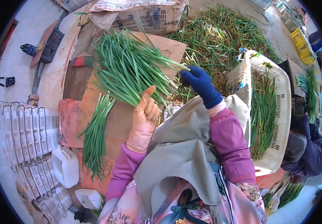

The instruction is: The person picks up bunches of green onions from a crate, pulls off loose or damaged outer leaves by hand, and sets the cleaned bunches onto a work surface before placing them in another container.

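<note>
My left hand, in a tan rubber glove, grips green leafy stalks that look like garlic chives. The leaves fan up and left from my fist over a larger pile of the same stalks. My right hand, in a dark blue knit glove, pinches the pale stem ends of a few stalks, whose leaves reach back over that pile. A separate bunch lies to the left of my left forearm, pale ends away from me. Cardboard lies under the pile.
A white plastic crate full of stalks stands at my right. Loose leaf trimmings heap up beyond my right hand. Another crate is at the far side. White jugs and wire-handled crates stand left. A person sits at far right.
</note>
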Tool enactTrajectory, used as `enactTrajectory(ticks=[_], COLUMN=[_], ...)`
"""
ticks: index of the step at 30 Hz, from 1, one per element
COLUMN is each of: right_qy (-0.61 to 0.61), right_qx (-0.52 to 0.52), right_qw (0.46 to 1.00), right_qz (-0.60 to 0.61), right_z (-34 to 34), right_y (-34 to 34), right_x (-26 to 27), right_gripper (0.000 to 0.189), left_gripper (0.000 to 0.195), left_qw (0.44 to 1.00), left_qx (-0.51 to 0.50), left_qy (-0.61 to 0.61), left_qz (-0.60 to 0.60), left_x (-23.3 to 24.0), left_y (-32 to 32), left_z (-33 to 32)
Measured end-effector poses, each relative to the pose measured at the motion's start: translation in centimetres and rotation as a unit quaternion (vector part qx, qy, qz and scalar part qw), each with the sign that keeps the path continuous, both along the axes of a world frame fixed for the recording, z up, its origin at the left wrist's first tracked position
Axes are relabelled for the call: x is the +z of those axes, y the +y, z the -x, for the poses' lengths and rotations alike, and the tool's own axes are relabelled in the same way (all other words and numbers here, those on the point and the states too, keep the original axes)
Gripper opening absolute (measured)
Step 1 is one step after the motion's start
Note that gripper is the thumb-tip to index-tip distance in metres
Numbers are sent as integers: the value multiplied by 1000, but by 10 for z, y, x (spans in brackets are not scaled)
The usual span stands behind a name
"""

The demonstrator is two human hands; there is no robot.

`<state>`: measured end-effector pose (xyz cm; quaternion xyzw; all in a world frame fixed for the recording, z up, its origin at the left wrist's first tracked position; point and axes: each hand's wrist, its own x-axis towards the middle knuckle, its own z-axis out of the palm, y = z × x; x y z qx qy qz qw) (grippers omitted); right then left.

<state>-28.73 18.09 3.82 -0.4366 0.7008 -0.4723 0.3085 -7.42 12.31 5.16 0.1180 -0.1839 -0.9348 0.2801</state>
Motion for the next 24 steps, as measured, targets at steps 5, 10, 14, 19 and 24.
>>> enactTrajectory(ticks=[5,10,14,19,24], right_qy=[-203,8,171,248,272], right_qx=[-2,43,194,-22,109], right_qw=[978,999,966,968,918], right_qz=[-45,19,27,25,-267], right_z=[-17,-62,-77,5,42], right_y=[30,54,51,12,0], right_x=[4,32,44,-13,-52], right_gripper=[24,17,19,31,34], left_gripper=[33,41,34,30,34], left_qw=[990,964,981,983,988], left_qx=[30,8,17,95,40], left_qy=[-137,-263,-170,-85,-80], left_qz=[-16,30,92,136,123], left_x=[2,11,23,44,47], left_y=[9,22,34,25,21], left_z=[10,15,15,-7,5])
